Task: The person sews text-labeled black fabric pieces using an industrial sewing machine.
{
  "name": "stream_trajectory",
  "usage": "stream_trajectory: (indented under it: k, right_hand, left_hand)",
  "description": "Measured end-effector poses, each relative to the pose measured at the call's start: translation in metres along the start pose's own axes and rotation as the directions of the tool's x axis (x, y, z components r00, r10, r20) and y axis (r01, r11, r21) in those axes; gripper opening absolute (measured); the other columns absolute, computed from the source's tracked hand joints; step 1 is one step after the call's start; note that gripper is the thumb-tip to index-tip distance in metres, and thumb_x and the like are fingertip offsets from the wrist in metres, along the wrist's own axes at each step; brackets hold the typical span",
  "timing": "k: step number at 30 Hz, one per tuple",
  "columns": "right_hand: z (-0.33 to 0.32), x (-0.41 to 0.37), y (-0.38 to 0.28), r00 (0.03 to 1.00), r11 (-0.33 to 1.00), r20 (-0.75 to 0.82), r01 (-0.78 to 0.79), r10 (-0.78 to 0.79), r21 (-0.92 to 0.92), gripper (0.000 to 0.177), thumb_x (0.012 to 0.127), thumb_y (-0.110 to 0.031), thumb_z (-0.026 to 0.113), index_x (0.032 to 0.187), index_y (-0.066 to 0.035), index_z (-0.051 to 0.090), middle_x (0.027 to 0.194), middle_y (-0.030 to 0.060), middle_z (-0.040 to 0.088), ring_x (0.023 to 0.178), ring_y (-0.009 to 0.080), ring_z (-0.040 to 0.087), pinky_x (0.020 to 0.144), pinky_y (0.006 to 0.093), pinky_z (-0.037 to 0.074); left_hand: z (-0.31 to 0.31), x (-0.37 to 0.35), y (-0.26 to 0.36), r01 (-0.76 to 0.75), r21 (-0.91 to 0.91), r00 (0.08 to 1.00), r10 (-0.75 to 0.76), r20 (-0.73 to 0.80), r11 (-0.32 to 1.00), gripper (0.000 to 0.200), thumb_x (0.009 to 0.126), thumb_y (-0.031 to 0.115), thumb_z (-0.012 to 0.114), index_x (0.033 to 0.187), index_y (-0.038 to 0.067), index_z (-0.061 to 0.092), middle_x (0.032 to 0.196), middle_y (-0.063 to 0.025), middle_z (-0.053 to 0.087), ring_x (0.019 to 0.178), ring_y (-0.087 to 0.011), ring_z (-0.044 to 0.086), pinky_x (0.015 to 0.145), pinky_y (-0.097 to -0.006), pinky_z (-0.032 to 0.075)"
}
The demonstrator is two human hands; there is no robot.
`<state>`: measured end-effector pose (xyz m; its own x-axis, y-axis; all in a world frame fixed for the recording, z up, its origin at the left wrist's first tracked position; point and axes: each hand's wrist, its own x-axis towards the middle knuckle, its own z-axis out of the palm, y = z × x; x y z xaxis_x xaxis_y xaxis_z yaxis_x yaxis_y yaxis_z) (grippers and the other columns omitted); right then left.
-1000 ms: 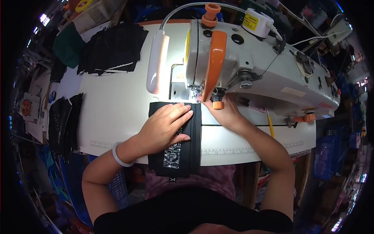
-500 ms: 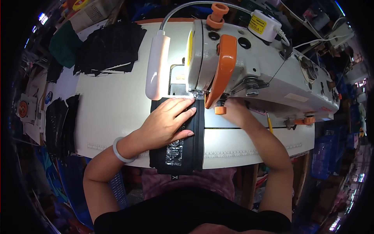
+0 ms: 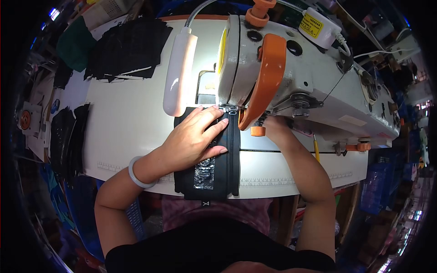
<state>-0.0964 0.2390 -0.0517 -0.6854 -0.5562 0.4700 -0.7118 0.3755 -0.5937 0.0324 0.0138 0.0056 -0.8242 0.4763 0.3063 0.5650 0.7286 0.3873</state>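
Observation:
Black fabric (image 3: 227, 168) with a shiny dark patch lies under the front of a sewing machine (image 3: 309, 73). My left hand (image 3: 195, 136) rests flat on this fabric, its fingers spread and their tips close to the presser foot (image 3: 231, 109). The top edge of the fabric is at the foot. My right hand (image 3: 275, 127) reaches in beneath the machine arm, to the right of the fabric. Its fingers are hidden behind the orange lever (image 3: 268, 77) and the machine head, so whatever they touch is out of sight.
A lit lamp (image 3: 180, 73) stands left of the machine head. Stacked black cloth pieces (image 3: 129, 50) lie at the back left, with more black strips (image 3: 68, 141) at the left edge. A yellow tool (image 3: 316, 148) lies under the machine arm. Blue baskets (image 3: 375, 186) stand at the right.
The camera view has shifted slightly. The black fabric sits a little further in towards the foot, and my left hand has moved slightly with it. My right hand stays under the arm.

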Motion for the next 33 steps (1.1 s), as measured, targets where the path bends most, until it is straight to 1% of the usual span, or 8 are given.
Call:
stream_trajectory:
  k: [4, 8, 16, 20, 24, 28, 32, 33]
  right_hand:
    - [-0.017, 0.002, -0.015, 0.996, 0.992, 0.059, 0.071, -0.066, -0.104, 0.019, 0.090, -0.012, 0.066, 0.107, -0.005, 0.071, 0.100, 0.0158, 0.072, 0.091, 0.0334, 0.070, 0.081, 0.0453, 0.054]
    - [-0.020, 0.004, -0.015, 0.984, 0.998, 0.170, 0.061, -0.054, -0.035, 0.018, 0.090, -0.013, 0.066, 0.105, -0.004, 0.071, 0.099, 0.0162, 0.072, 0.091, 0.0334, 0.070, 0.082, 0.0450, 0.055]
    - [-0.018, 0.004, -0.019, 0.992, 0.991, 0.124, 0.002, 0.014, -0.134, 0.016, 0.090, -0.011, 0.064, 0.103, -0.003, 0.070, 0.100, 0.0183, 0.071, 0.094, 0.0360, 0.068, 0.085, 0.0471, 0.054]
    - [-0.012, 0.001, -0.009, 0.992, 0.979, 0.090, 0.105, -0.090, -0.176, 0.016, 0.090, -0.012, 0.065, 0.103, -0.003, 0.070, 0.100, 0.0187, 0.070, 0.095, 0.0364, 0.068, 0.085, 0.0479, 0.053]
    - [-0.017, 0.003, -0.021, 0.990, 0.990, 0.123, -0.052, 0.068, -0.132, 0.017, 0.090, -0.012, 0.066, 0.104, -0.003, 0.069, 0.101, 0.0186, 0.070, 0.096, 0.0358, 0.068, 0.086, 0.0475, 0.053]
    - [-0.010, -0.004, -0.003, 0.995, 0.973, 0.102, 0.037, -0.014, -0.226, 0.019, 0.090, -0.013, 0.067, 0.106, -0.003, 0.069, 0.101, 0.0189, 0.071, 0.097, 0.0351, 0.068, 0.087, 0.0473, 0.053]
    - [0.012, -0.017, 0.036, 0.985, 0.982, 0.074, -0.160, 0.153, 0.100, 0.021, 0.093, -0.016, 0.064, 0.109, -0.004, 0.069, 0.104, 0.0183, 0.071, 0.100, 0.0351, 0.068, 0.089, 0.0463, 0.053]
    - [0.000, -0.014, 0.019, 0.983, 0.988, 0.103, -0.153, 0.154, -0.016, 0.024, 0.094, -0.019, 0.063, 0.111, -0.004, 0.069, 0.106, 0.0182, 0.071, 0.102, 0.0349, 0.068, 0.091, 0.0465, 0.052]
  left_hand:
    - [-0.001, -0.001, -0.002, 0.006, -0.036, 1.000, -0.005, 0.021, 0.999, 0.061, 0.083, 0.034, 0.079, 0.128, -0.003, 0.062, 0.133, -0.0216, 0.055, 0.131, -0.0387, 0.052, 0.112, -0.0504, 0.041]
    - [-0.006, 0.001, -0.011, -0.048, -0.092, 0.998, 0.051, 0.034, 0.995, 0.060, 0.083, 0.034, 0.079, 0.127, -0.004, 0.062, 0.132, -0.0220, 0.056, 0.129, -0.0392, 0.052, 0.109, -0.0489, 0.042]
    - [-0.003, 0.001, -0.003, -0.023, -0.009, 1.000, 0.023, -0.013, 1.000, 0.059, 0.083, 0.034, 0.079, 0.125, -0.004, 0.063, 0.131, -0.0232, 0.056, 0.128, -0.0380, 0.053, 0.107, -0.0478, 0.043]
    - [-0.004, 0.003, -0.003, 0.047, -0.030, 0.998, -0.046, 0.037, 0.998, 0.054, 0.083, 0.033, 0.078, 0.122, -0.002, 0.065, 0.129, -0.0205, 0.059, 0.127, -0.0365, 0.055, 0.108, -0.0488, 0.043]
    - [0.001, -0.006, -0.006, -0.116, -0.038, 0.993, 0.115, -0.013, 0.993, 0.048, 0.083, 0.032, 0.077, 0.118, 0.000, 0.068, 0.126, -0.0166, 0.061, 0.124, -0.0352, 0.058, 0.110, -0.0510, 0.044]
    - [-0.001, -0.002, -0.012, -0.087, -0.089, 0.996, 0.087, -0.005, 0.992, 0.044, 0.083, 0.032, 0.077, 0.114, 0.002, 0.070, 0.123, -0.0138, 0.063, 0.121, -0.0342, 0.060, 0.109, -0.0525, 0.044]
    - [-0.002, 0.005, -0.019, -0.075, -0.061, 0.997, 0.076, 0.010, 0.995, 0.044, 0.083, 0.033, 0.077, 0.115, 0.003, 0.071, 0.128, -0.0155, 0.060, 0.125, -0.0348, 0.057, 0.111, -0.0525, 0.042]
    - [-0.003, 0.005, -0.016, -0.077, -0.061, 0.997, 0.078, 0.012, 0.995, 0.044, 0.083, 0.033, 0.077, 0.115, 0.003, 0.071, 0.128, -0.0155, 0.060, 0.125, -0.0348, 0.057, 0.111, -0.0525, 0.042]
